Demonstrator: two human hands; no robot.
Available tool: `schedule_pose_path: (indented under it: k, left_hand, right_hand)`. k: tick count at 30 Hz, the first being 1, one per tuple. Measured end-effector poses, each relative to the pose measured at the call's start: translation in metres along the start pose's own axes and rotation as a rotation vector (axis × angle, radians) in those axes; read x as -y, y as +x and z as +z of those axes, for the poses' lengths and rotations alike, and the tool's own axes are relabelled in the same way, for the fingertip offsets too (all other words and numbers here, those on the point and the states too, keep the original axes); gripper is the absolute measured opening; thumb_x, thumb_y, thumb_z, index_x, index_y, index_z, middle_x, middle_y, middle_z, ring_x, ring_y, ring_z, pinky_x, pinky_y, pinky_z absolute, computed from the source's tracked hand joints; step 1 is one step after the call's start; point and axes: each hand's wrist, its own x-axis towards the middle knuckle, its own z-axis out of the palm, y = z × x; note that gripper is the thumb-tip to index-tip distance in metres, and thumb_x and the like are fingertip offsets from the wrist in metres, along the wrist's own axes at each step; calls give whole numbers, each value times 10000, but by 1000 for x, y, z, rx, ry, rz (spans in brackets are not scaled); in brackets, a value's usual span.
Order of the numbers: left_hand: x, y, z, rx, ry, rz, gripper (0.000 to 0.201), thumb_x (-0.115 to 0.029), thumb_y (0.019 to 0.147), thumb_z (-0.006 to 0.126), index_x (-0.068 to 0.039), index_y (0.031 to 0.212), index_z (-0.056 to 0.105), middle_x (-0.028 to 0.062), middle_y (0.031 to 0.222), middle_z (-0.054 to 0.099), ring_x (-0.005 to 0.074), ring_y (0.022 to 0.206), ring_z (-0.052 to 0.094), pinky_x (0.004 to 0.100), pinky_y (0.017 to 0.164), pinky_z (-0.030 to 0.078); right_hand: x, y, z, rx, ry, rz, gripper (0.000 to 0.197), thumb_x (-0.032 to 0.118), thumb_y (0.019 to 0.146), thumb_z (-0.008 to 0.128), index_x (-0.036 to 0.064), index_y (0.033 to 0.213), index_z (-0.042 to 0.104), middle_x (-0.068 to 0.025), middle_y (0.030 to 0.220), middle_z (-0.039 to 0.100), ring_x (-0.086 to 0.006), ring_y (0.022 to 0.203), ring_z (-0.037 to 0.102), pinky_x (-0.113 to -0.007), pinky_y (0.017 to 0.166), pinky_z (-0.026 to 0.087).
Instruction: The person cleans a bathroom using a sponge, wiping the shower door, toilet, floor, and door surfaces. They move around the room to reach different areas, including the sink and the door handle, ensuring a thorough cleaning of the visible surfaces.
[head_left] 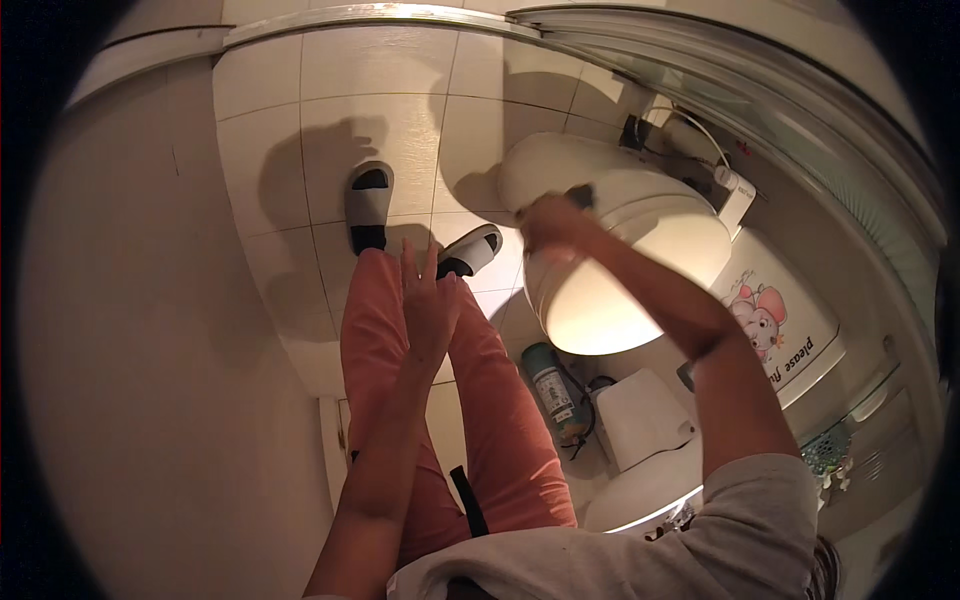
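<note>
A small dark object (580, 196), too blurred to identify, shows at the right hand (555, 225), over the near-left part of the white toilet (640, 290). That hand is curled into a loose fist and seems closed around the object; motion blur hides the exact grip. The left hand (430, 310) hangs to the left of the toilet, above the pink trousers (510, 440), its fingers apart and holding nothing visible. Also left of the toilet are pale slippers (367, 207) on the tiled floor (380, 60). On the toilet's near side are a blue-green cylinder (555, 395) with a pale label and, next to it, a white box-shaped container (640, 420). Right of the toilet, a pale panel (810, 355) bears a pink cartoon animal (762, 315) and dark lettering.
</note>
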Motion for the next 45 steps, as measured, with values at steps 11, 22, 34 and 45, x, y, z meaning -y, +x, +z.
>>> schedule_pose_path:
  k: [11, 22, 34, 45]
  left_hand:
    - [-2, 26, -3, 55, -80, 102, 446, -48, 788, 598, 32, 1211, 481, 274, 1381, 291, 451, 1255, 326, 455, 1010, 354]
    - [17, 90, -51, 127, -108, 70, 441, -91, 820, 613, -40, 1246, 510, 182, 1380, 379, 320, 1242, 423, 408, 955, 418]
    - [21, 109, -56, 116, -324, -98, 401, -110, 840, 609, -29, 1225, 531, 178, 1298, 470, 233, 1025, 568, 321, 813, 461]
    - [13, 88, -61, -6, -59, 56, 383, -135, 851, 587, -22, 1212, 527, 186, 1285, 463, 321, 1084, 535, 382, 866, 460]
  right_hand:
    - [47, 50, 29, 483, -248, -202, 307, 211, 620, 679, 95, 904, 699, -107, 924, 678, -274, 878, 649, -424, 707, 512]
    - [-207, 133, 110, 99, -41, 213, 207, 155, 738, 586, 26, 880, 665, -164, 896, 651, -349, 835, 616, -436, 710, 491]
    - [-197, 167, 103, -325, 309, 116, 153, 72, 740, 555, 45, 859, 647, -187, 954, 596, -304, 966, 550, -405, 861, 419]
    - [-147, 188, 148, 288, -109, -739, 282, 210, 700, 641, 90, 954, 659, -104, 1039, 622, -303, 998, 558, -403, 875, 429]
